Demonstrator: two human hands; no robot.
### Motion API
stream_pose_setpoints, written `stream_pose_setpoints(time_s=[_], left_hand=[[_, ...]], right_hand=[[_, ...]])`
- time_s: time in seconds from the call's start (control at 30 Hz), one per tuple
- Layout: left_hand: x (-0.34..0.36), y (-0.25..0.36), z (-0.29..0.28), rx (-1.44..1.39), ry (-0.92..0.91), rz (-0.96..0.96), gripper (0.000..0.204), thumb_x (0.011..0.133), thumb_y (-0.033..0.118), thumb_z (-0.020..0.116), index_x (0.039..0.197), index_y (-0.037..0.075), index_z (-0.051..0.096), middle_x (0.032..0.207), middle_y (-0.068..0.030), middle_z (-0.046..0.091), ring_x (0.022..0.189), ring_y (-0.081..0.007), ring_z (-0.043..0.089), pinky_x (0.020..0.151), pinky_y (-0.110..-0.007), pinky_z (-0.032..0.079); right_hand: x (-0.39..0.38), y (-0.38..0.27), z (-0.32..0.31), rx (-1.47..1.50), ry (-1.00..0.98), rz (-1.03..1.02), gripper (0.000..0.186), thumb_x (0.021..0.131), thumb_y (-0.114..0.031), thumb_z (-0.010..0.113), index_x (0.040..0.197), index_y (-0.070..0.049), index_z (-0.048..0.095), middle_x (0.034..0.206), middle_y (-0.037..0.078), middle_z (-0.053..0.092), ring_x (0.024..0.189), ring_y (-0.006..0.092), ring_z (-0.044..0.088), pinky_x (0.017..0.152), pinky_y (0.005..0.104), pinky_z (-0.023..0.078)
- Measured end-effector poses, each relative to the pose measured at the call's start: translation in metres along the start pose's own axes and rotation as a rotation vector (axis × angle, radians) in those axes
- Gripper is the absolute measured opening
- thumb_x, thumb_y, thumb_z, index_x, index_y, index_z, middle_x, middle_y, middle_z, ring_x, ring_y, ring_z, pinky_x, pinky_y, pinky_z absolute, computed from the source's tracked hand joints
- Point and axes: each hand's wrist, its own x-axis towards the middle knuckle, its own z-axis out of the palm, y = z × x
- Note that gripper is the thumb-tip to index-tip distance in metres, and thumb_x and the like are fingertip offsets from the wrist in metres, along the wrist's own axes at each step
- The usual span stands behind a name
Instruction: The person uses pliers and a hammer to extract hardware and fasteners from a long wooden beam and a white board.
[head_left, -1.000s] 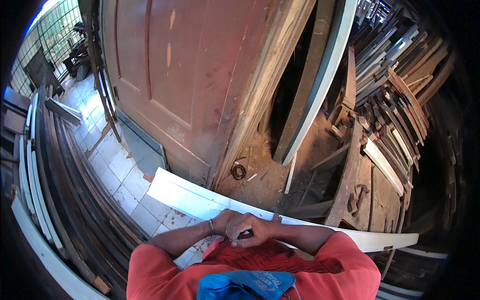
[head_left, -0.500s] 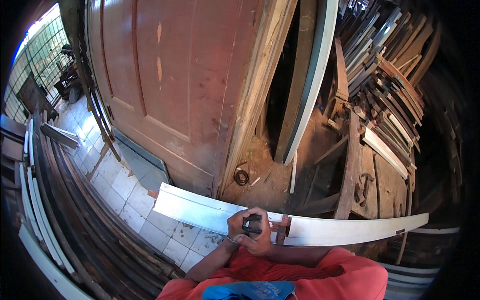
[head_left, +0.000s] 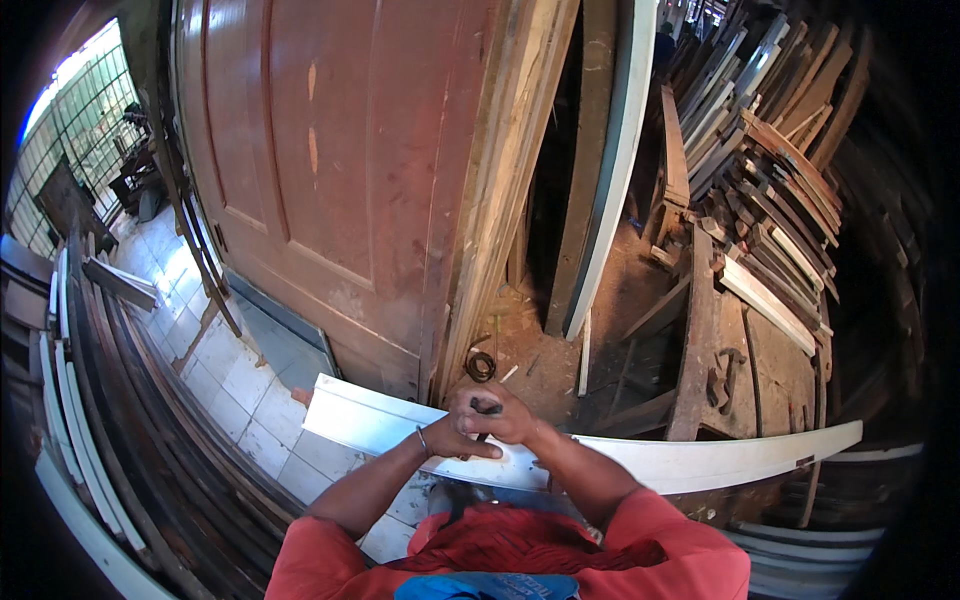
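Observation:
A long white board (head_left: 690,462) lies crosswise in front of my body, with a bare reddish-brown end at its left. Both my hands are together over its left half. My right hand (head_left: 505,412) is closed round a small black-handled tool (head_left: 486,408); only a dark bit of it shows between the fingers. Just below and left, my left hand (head_left: 453,438), with a band at the wrist, closes about the lower part of the same tool. Its thumb stretches along the board's face. The tool's working end is hidden by my hands.
Beyond the board stands a reddish-brown panelled door (head_left: 330,150) beside upright timbers (head_left: 585,170). Long dark planks (head_left: 130,370) are stacked at the left on the tiled floor (head_left: 240,380). At the right, a wooden bench (head_left: 775,375) holds a clamp-like metal tool (head_left: 725,380) and piled offcuts.
My hands have moved up and slightly left over the board, elbows spread wider. My right forearm now crosses the board's reddish-brown joint. My body leans farther forward.

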Motion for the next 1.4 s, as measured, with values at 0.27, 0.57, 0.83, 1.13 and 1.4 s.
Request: stream_pose_setpoints(time_s=[0.27, 0.57, 0.83, 1.13, 1.4], left_hand=[[-0.031, -0.067, 0.028, -0.086, 0.493, 0.009, 0.013, 0.090, 0.017, 0.077, 0.089, 0.007, 0.068, 0.073, 0.0007, 0.064, 0.062, -0.0098, 0.060, 0.054, -0.027, 0.046], [-0.013, -0.127, 0.086, 0.138, 0.955, 0.198, 0.018, 0.088, 0.020, 0.077, 0.094, 0.006, 0.068, 0.087, -0.0035, 0.066, 0.079, -0.0141, 0.064, 0.066, -0.032, 0.049], [-0.008, -0.122, 0.098, 0.224, 1.020, 0.236, 0.020, 0.086, 0.021, 0.078, 0.095, 0.006, 0.068, 0.093, -0.0058, 0.065, 0.084, -0.0170, 0.064, 0.070, -0.034, 0.050], [-0.023, -0.062, 0.025, 0.366, 0.349, 0.315, 0.024, 0.083, 0.023, 0.080, 0.096, 0.006, 0.069, 0.099, -0.0083, 0.065, 0.090, -0.0202, 0.064, 0.074, -0.036, 0.050], [-0.032, -0.087, 0.011, 0.083, 0.055, 0.028, 0.027, 0.081, 0.025, 0.081, 0.097, 0.006, 0.069, 0.105, -0.0106, 0.065, 0.096, -0.0230, 0.064, 0.078, -0.038, 0.051]], right_hand=[[0.068, 0.011, 0.015, -0.007, -0.603, 0.004, 0.030, 0.093, -0.031, 0.072, 0.083, -0.004, 0.066, 0.072, 0.000, 0.060, 0.069, 0.0076, 0.055, 0.061, 0.0261, 0.045], [-0.002, -0.017, 0.098, -0.419, 0.314, -0.124, 0.076, 0.069, -0.028, 0.095, 0.129, -0.002, 0.055, 0.108, 0.009, 0.062, 0.104, 0.0176, 0.060, 0.092, 0.0326, 0.048], [-0.010, -0.002, 0.117, -0.406, 0.560, 0.060, 0.054, 0.072, -0.044, 0.091, 0.090, -0.009, 0.053, 0.066, 0.001, 0.052, 0.060, 0.0162, 0.053, 0.058, 0.0359, 0.039], [0.005, -0.006, 0.049, -0.418, -0.374, -0.225, 0.037, 0.084, -0.028, 0.081, 0.076, -0.008, 0.051, 0.068, 0.004, 0.051, 0.064, 0.0188, 0.050, 0.062, 0.0343, 0.040], [0.022, -0.007, 0.037, -0.204, -0.694, -0.083, 0.035, 0.086, -0.019, 0.080, 0.077, -0.006, 0.049, 0.075, 0.001, 0.055, 0.072, 0.0155, 0.051, 0.066, 0.0332, 0.044]])
